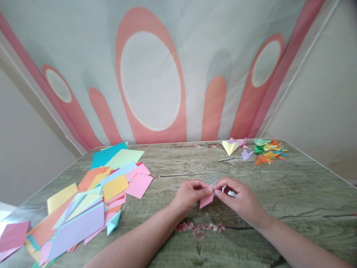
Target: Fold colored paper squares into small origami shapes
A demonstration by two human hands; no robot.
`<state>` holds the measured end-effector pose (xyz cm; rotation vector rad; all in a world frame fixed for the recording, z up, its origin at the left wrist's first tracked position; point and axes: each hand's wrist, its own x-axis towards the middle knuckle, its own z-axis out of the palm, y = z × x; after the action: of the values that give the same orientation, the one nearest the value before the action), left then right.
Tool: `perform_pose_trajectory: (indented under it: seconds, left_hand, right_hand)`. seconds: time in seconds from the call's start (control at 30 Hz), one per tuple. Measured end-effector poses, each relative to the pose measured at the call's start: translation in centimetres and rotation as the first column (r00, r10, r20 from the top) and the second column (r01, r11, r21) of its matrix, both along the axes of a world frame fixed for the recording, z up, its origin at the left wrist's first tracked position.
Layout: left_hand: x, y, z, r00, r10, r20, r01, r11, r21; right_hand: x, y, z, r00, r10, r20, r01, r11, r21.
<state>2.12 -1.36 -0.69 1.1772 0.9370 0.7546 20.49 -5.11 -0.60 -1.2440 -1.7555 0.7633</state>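
A small folded piece of pink paper (205,201) is held between my two hands above the middle of the wood-patterned table. My left hand (192,193) pinches it between thumb and fingers from the left. From the right, my right hand (235,195) closes thumb and forefinger on the paper's right edge. The lower part of the paper hangs below the left thumb as a slanted, pointed shape. Fingertips hide most of its upper part.
Loose coloured paper sheets (80,227) spread over the table's left side. Several folded paper figures (269,150) lie at the back right, near a yellow folded paper (230,147) and a purple one (247,155). A printed cloth (195,56) hangs behind the table (292,193).
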Motion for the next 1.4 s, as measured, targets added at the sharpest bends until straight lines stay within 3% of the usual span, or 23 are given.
perform_pose_trajectory:
  seconds: [0.63, 1.13, 1.4]
  left_hand:
    - [0.3, -0.1, 0.1, 0.998, 0.052, -0.045, -0.051, 0.999, 0.018]
    - [0.6, -0.6, 0.1, 0.976, 0.102, -0.195, -0.051, 0.967, 0.249]
    - [0.7, -0.4, 0.1, 0.986, 0.126, -0.11, -0.114, 0.987, 0.114]
  right_hand:
    - [-0.2, -0.1, -0.2, 0.999, -0.03, 0.03, 0.031, 0.999, -0.025]
    - [-0.3, 0.2, -0.7, 0.997, -0.004, -0.076, -0.012, 0.978, -0.206]
    - [-0.4, 0.1, -0.5, 0.995, 0.019, -0.1, -0.041, 0.973, -0.225]
